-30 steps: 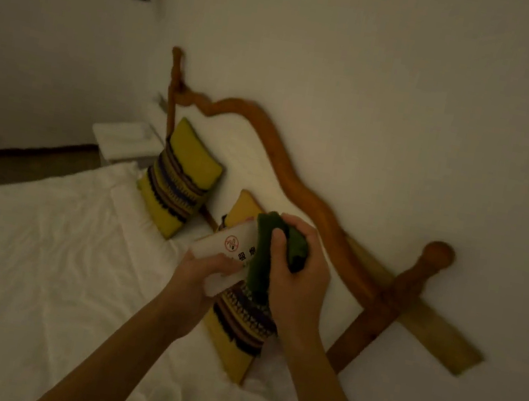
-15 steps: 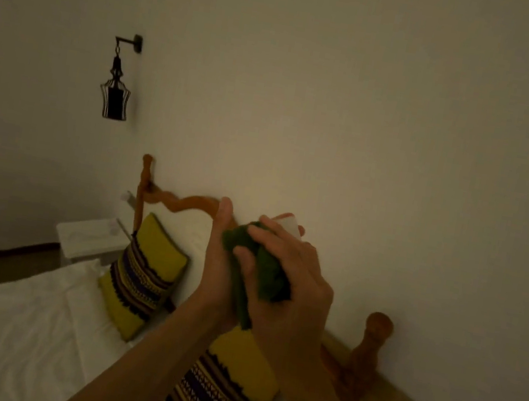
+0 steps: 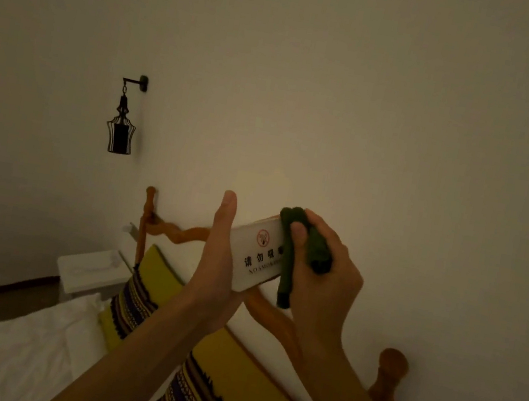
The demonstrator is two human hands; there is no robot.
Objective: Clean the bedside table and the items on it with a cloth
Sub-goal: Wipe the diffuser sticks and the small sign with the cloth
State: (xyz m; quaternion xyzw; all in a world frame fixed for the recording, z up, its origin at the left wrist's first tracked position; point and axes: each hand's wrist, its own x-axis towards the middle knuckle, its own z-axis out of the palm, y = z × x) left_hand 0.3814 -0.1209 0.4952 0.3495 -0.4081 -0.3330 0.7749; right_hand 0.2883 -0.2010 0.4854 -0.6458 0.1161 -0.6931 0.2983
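Note:
I hold a white no-smoking sign (image 3: 255, 258) up in front of the wall, its printed face towards me. My left hand (image 3: 218, 255) grips its left end, thumb pointing up. My right hand (image 3: 321, 271) is closed on a folded dark green cloth (image 3: 296, 250) pressed against the sign's right end, covering part of the lettering. A white bedside table (image 3: 89, 271) stands far off at the left, beyond the bed's headboard.
A wavy wooden headboard (image 3: 181, 232) runs along the wall with a round post (image 3: 390, 369) at the right. Two yellow patterned pillows (image 3: 233, 389) lean on it above white bedding (image 3: 6, 357). A black lantern lamp (image 3: 121, 129) hangs on the wall.
The view has tilted upward. The sign's printed face, hidden by my hands half a second ago, now shows again, and the cloth has slid to its right end.

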